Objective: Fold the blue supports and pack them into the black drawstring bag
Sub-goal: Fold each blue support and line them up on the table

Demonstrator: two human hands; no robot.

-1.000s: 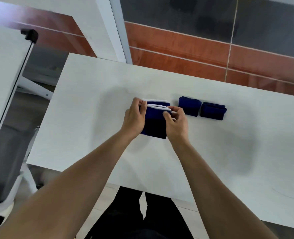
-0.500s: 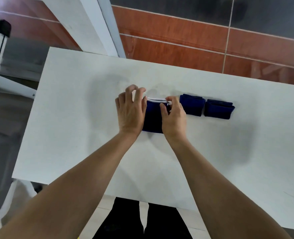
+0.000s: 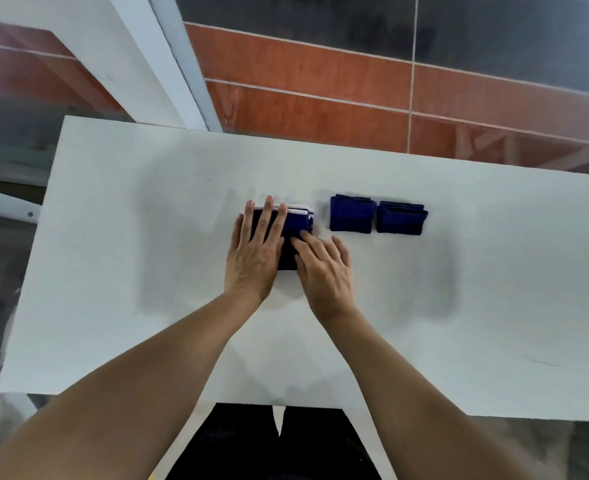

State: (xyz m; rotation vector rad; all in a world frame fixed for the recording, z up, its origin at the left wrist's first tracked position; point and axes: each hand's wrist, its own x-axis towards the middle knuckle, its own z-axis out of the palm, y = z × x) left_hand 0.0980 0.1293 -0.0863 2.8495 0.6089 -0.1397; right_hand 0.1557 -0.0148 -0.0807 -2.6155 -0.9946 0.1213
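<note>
Hands lay flat, fingers spread: left hand (image 3: 255,251) and right hand (image 3: 324,268) pressed one blue support (image 3: 295,223) onto the white table (image 3: 147,271), beside two folded supports (image 3: 378,216).

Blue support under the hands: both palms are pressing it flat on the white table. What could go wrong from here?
1. The blue support may spring open once the left hand and right hand lift, since its white edge already shows at the far side.
2. The two folded supports lie close on the right; a careless sweep could undo them.
3. No black drawstring bag is in view, so packing may stall.
</note>
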